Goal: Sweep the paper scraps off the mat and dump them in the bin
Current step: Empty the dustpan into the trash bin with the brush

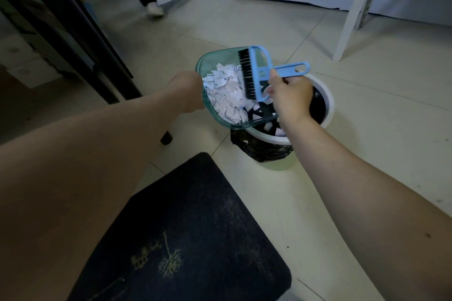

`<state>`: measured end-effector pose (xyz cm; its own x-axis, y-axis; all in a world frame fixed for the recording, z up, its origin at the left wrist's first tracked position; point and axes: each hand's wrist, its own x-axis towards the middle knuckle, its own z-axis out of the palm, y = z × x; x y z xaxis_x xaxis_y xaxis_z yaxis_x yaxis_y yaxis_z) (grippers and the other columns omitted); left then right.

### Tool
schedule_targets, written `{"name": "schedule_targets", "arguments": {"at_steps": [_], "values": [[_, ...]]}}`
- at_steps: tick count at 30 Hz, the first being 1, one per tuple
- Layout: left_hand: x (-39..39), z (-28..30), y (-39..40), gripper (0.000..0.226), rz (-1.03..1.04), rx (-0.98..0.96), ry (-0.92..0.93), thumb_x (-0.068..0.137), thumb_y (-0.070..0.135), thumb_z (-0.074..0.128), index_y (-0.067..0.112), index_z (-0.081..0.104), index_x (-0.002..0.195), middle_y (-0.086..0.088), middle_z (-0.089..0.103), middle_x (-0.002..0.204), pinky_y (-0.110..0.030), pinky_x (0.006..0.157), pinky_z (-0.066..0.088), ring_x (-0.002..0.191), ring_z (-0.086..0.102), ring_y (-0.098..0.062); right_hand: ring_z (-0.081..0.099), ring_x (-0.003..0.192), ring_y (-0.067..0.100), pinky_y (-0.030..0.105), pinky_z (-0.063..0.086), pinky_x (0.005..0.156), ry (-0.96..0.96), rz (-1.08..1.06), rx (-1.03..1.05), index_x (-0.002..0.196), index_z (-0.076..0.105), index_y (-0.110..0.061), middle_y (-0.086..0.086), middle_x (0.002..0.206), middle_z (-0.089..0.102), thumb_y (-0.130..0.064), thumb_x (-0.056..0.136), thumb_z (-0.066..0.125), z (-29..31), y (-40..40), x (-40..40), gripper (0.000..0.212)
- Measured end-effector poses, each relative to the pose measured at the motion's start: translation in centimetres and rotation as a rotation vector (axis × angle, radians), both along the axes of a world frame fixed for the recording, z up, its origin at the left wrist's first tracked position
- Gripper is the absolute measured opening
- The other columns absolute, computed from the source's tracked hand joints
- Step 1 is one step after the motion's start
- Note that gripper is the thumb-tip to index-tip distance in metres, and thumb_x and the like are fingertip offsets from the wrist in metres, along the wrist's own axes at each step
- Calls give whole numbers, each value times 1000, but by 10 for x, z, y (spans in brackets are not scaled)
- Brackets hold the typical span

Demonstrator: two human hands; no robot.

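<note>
Mat (195, 239) nearest; right hand (289, 95) grips brush (259, 73), handle pointing right; dustpan (220, 61) over bin (325, 98).

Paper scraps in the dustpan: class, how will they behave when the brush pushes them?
The paper scraps look small and thin, so probably light and easily scattered. Heaped loosely in the tilted dustpan, they should slide towards the bin.
</note>
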<state>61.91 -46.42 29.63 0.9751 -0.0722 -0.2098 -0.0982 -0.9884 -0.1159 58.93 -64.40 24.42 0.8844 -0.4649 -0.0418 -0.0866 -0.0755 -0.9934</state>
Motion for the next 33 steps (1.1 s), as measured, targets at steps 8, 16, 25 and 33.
{"name": "schedule_targets", "arguments": {"at_steps": [8,16,25,33], "values": [[0,-1,0,20,-28,-62,-41,88,18,64,8,47,93,1,31,65,-27,71,36,83,44,-22,65,73,21,31,51,65,151,-74,-188,74,65,-13,1,77,69,-37,92,55,-22,2,1,32],[0,-5,1,41,48,-87,-32,87,20,68,-2,55,120,-2,43,75,-33,77,43,87,45,-21,67,72,26,42,57,72,56,-144,-112,65,61,-16,4,73,69,-35,91,54,-14,-3,1,32],[0,-4,-2,45,21,-96,-68,87,16,67,-1,52,126,-12,54,104,-36,91,46,96,52,-26,65,80,26,38,54,75,132,-39,-322,77,62,-12,3,81,67,-37,93,54,-26,12,-2,31],[-1,-1,-4,40,2,-23,-70,91,16,62,-4,52,123,-13,47,94,-37,88,47,93,49,-25,62,68,22,29,44,60,82,-190,-212,71,56,-14,-2,65,60,-35,93,52,-21,-13,1,31]]}}
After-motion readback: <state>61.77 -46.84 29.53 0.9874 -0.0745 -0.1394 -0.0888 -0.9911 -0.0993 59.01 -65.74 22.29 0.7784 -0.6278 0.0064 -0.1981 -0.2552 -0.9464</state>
